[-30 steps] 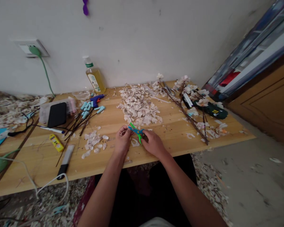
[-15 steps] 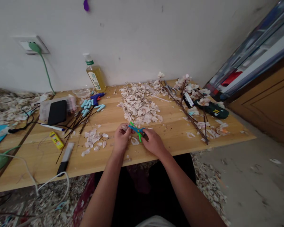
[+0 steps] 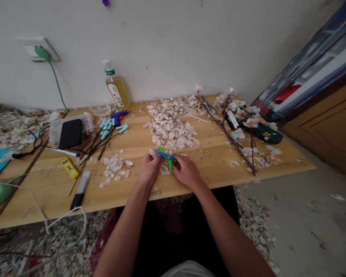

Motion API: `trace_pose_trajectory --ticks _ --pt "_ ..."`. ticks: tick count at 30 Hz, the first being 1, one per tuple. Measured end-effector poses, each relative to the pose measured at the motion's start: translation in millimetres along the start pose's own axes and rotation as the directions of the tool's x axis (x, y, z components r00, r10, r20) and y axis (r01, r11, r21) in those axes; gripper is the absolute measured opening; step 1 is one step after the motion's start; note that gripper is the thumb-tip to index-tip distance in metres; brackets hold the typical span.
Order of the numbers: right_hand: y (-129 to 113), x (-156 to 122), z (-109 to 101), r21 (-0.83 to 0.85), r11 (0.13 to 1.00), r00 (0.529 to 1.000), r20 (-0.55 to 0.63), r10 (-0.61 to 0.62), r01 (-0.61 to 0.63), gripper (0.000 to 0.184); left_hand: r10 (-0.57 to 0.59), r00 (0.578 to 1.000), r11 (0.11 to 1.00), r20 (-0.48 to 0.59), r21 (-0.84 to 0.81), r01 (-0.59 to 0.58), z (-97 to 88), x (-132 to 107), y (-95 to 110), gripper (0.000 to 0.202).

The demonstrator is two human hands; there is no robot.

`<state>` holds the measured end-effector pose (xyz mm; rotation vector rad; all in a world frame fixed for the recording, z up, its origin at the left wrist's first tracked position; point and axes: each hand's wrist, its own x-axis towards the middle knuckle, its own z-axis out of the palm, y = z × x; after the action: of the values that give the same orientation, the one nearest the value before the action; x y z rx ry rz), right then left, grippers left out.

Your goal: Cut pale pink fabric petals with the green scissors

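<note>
My right hand (image 3: 186, 169) is closed on the handles of blue and green scissors (image 3: 167, 156), whose blades point left toward my other hand. Between the fingertips of my left hand (image 3: 150, 165) is a small pale petal (image 3: 152, 152), pinched at the scissors' tips. Whether the blades touch it I cannot tell. Just beyond both hands lies a big heap of pale petals (image 3: 171, 123). Left of my left hand is a smaller group of petals (image 3: 113, 165). A cut scrap (image 3: 165, 170) lies on the wood below the scissors.
Flowering branches (image 3: 233, 142) lie at the right, near pliers (image 3: 210, 104) and markers. A bottle (image 3: 115, 86) stands by the wall. At left are a glue gun (image 3: 118, 116), dark stems with blue ends (image 3: 106, 127), a black phone (image 3: 70, 133), a yellow box (image 3: 69, 167) and a knife (image 3: 81, 188).
The view has shifted slightly. The pale petal now shows more clearly above my left fingertips, and the scissors' blades look closer together. Both hands keep their hold.
</note>
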<state>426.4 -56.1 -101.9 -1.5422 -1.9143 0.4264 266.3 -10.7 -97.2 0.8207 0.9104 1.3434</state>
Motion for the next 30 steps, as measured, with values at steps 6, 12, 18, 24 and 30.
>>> trace_pose_trajectory --ticks 6,12,18,24,30 --pt "-1 1 -1 0.002 0.999 0.999 0.006 0.032 -0.032 0.026 0.0 0.998 0.991 0.069 -0.132 0.009 7.1 -5 11 0.026" --pt "-3 1 -3 0.008 1.0 1.0 0.011 0.006 -0.006 0.027 0.021 1.0 0.999 0.016 -0.051 -0.02 3.2 -3 7 0.027" --pt "-2 1 -2 0.006 1.0 1.0 0.012 -0.006 0.006 0.03 0.056 0.998 0.997 -0.009 -0.055 -0.056 3.6 0 3 0.025" --pt "-2 2 -2 0.002 1.0 1.0 0.017 0.011 -0.011 0.024 0.026 0.998 0.988 -0.06 -0.149 -0.035 9.9 -2 12 0.032" --pt "-3 2 -2 0.009 1.0 1.0 0.011 0.009 -0.009 0.028 0.028 0.999 0.983 -0.021 -0.181 -0.031 9.8 -4 15 0.035"
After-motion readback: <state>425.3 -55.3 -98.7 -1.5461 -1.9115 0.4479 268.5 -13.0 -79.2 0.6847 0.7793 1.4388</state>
